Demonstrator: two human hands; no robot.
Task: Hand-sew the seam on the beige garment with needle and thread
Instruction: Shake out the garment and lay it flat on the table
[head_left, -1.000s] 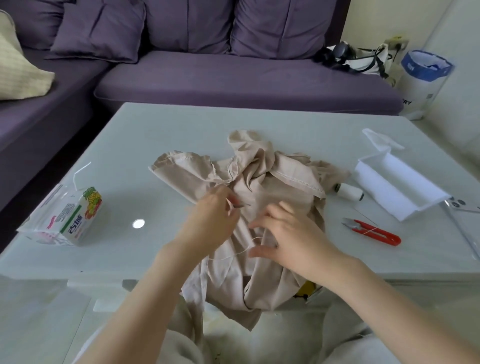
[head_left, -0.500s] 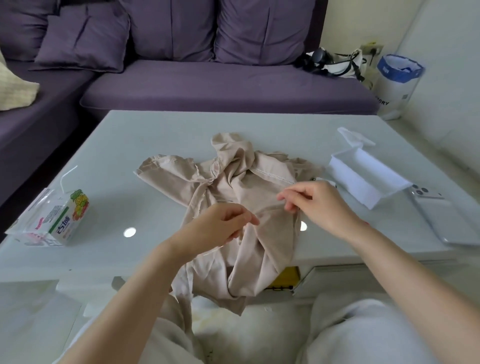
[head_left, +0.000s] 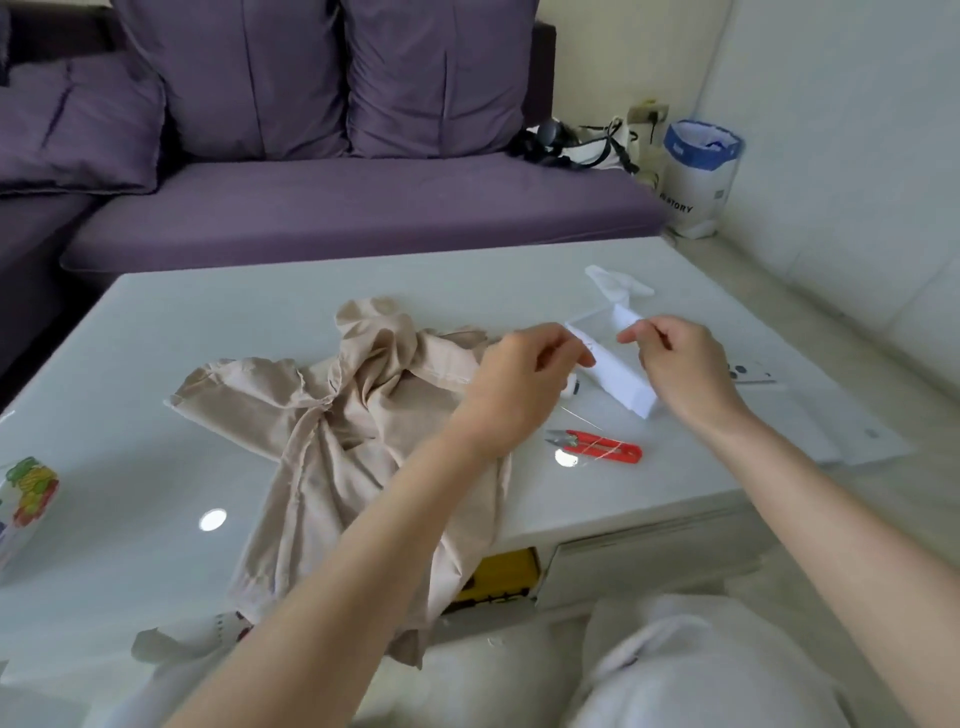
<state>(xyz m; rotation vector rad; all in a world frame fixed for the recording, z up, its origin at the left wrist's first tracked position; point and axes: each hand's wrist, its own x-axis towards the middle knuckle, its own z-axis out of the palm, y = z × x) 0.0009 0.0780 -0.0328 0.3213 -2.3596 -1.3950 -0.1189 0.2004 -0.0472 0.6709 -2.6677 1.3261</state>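
The beige garment (head_left: 358, 415) lies crumpled on the white table (head_left: 156, 364), its lower part hanging over the near edge. Both hands are lifted to the right of it, above the white box (head_left: 626, 384). My left hand (head_left: 524, 379) has thumb and fingertips pinched together, pointing right. My right hand (head_left: 680, 364) pinches likewise, pointing left, a short gap away. A faint thread seems to run between the two pinches; the needle is too small to make out. A white thread spool (head_left: 572, 387) peeks out beneath my left hand.
Red thread snips (head_left: 597, 446) lie on the table with loose thread across them. A phone (head_left: 753, 375) and paper sheets (head_left: 841, 431) sit at the right, a juice carton (head_left: 26, 493) at the left edge. A purple sofa (head_left: 337, 202) stands behind the table.
Both hands have left the garment, risen and moved right over the white box. The garment now lies untouched. The view has swung right.
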